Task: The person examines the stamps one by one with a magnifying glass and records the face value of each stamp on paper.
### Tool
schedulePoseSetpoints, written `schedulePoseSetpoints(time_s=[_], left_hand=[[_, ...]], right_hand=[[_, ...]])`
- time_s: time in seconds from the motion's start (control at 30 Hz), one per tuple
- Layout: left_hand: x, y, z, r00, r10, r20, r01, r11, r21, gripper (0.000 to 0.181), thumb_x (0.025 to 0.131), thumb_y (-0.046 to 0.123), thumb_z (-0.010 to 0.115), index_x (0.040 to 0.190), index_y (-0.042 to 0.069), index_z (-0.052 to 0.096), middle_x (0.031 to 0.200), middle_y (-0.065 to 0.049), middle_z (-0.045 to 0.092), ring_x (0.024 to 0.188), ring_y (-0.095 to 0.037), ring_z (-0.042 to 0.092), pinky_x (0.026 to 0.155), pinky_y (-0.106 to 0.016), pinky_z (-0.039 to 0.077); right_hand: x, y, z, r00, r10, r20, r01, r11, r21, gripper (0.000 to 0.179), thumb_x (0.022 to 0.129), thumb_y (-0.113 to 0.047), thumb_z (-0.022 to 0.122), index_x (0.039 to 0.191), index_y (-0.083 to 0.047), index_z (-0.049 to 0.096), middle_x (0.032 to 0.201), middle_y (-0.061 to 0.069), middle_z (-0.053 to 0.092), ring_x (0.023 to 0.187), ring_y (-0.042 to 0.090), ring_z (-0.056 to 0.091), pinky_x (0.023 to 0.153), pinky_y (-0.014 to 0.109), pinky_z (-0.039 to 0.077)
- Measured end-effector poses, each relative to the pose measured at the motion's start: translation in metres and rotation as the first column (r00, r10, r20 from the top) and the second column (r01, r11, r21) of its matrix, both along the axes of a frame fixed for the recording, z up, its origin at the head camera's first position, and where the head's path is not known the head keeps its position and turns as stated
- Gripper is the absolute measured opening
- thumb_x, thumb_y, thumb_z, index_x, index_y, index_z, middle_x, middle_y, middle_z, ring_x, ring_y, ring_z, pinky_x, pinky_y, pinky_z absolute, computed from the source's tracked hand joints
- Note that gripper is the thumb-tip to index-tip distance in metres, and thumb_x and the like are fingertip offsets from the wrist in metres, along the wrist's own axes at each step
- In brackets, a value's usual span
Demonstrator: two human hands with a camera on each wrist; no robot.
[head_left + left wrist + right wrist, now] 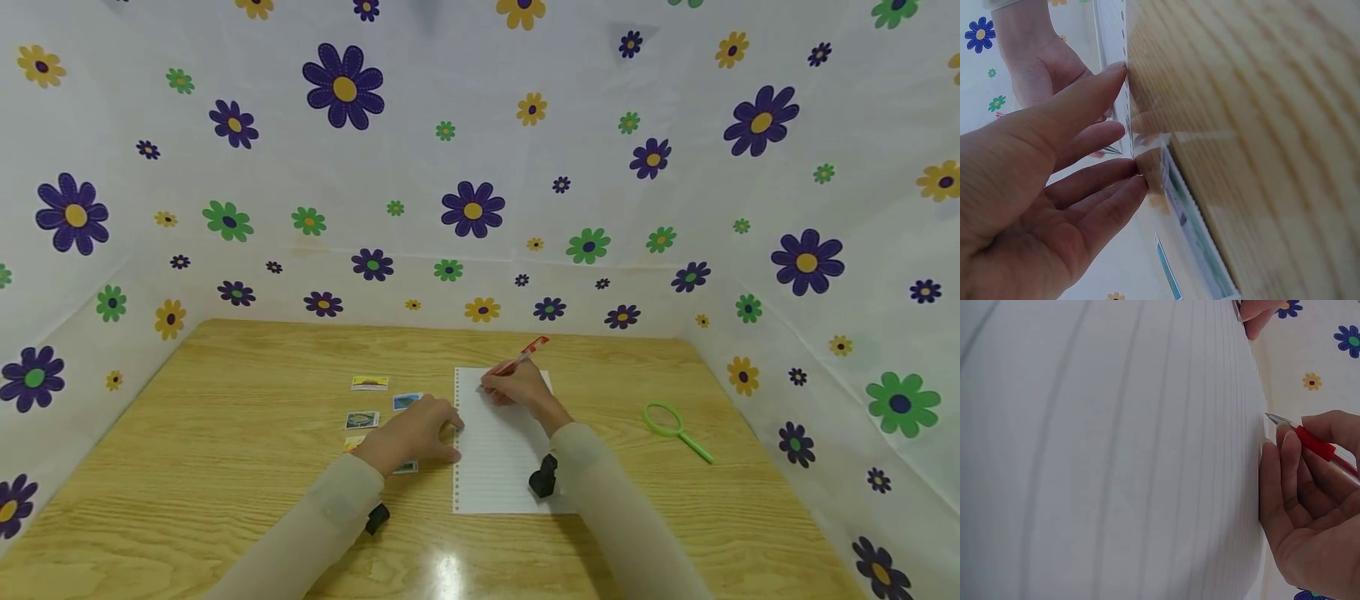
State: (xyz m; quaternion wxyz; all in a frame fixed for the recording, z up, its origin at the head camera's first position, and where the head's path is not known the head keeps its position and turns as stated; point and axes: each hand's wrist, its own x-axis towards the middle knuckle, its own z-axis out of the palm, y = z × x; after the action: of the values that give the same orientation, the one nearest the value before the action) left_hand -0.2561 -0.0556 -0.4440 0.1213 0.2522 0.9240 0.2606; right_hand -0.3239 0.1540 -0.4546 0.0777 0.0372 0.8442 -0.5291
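My right hand point(522, 390) pinches a red ballpoint pen point(536, 344) over the upper part of a lined loose-leaf sheet point(495, 483). In the right wrist view, the metal tip of the pen point(1315, 444) points toward the page, and the outer fingers rest on the paper. The sheet appears to bear no writing, though the hand covers part of it. My left hand point(420, 433) rests at the sheet's punched left edge, thumb and fingers spread and touching it. Small picture stamps point(363, 420) lie beside and partly beneath that hand; the left wrist view shows one stamp point(1197, 231) close by.
A green magnifying glass point(679, 432) lies on the wooden table point(247, 433), right of the sheet. Flower-patterned cloth point(420, 167) surrounds the table at the back and sides. A dark wrist camera point(543, 478) hangs under the right sleeve, above the paper.
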Motion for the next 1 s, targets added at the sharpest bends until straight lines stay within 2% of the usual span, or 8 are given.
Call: schedulePoseSetpoints(time_s=[0.3, 0.53, 0.77, 1.0], left_hand=[[0.002, 0.0006, 0.0025, 1.0, 0.021, 0.02, -0.021, 1.0, -0.011, 0.041, 0.082, 0.022, 0.089, 0.118, 0.006, 0.077, 0.13, -0.01, 0.07, 0.124, -0.032, 0.056, 0.105, -0.048, 0.049], [0.0017, 0.0008, 0.0021, 1.0, 0.011, 0.01, -0.011, 1.0, -0.006, 0.041, 0.082, 0.021, 0.089, 0.118, 0.007, 0.077, 0.132, -0.01, 0.07, 0.126, -0.033, 0.057, 0.107, -0.049, 0.049], [0.0007, 0.001, 0.0013, 1.0, 0.014, 0.008, -0.013, 1.0, -0.015, 0.041, 0.082, 0.022, 0.089, 0.118, 0.007, 0.078, 0.131, -0.009, 0.071, 0.121, -0.031, 0.058, 0.105, -0.048, 0.05], [0.0011, 0.0007, 0.0017, 1.0, 0.008, 0.001, -0.008, 1.0, -0.009, 0.04, 0.082, 0.021, 0.089, 0.117, 0.006, 0.078, 0.131, -0.009, 0.071, 0.122, -0.032, 0.059, 0.105, -0.049, 0.05]], right_hand=[[0.0011, -0.0025, -0.0024, 1.0, 0.009, 0.001, -0.009, 0.998, 0.056, 0.02, 0.09, -0.021, 0.08, 0.097, -0.003, 0.076, 0.08, 0.005, 0.076, 0.062, 0.008, 0.063, 0.061, 0.02, 0.056], [0.0003, -0.0031, -0.0018, 1.0, 0.006, 0.004, -0.006, 0.998, 0.056, 0.019, 0.091, -0.021, 0.079, 0.098, -0.003, 0.077, 0.081, 0.005, 0.076, 0.063, 0.008, 0.063, 0.061, 0.02, 0.055], [0.0014, -0.0053, -0.0005, 1.0, -0.017, -0.004, 0.017, 0.998, 0.067, 0.021, 0.091, -0.022, 0.079, 0.103, -0.005, 0.078, 0.081, 0.003, 0.073, 0.065, 0.008, 0.06, 0.062, 0.018, 0.053], [0.0031, -0.0036, 0.002, 0.999, 0.041, -0.005, -0.04, 0.994, 0.104, 0.02, 0.092, -0.024, 0.078, 0.103, -0.008, 0.079, 0.084, 0.004, 0.073, 0.068, 0.011, 0.06, 0.063, 0.019, 0.052]])
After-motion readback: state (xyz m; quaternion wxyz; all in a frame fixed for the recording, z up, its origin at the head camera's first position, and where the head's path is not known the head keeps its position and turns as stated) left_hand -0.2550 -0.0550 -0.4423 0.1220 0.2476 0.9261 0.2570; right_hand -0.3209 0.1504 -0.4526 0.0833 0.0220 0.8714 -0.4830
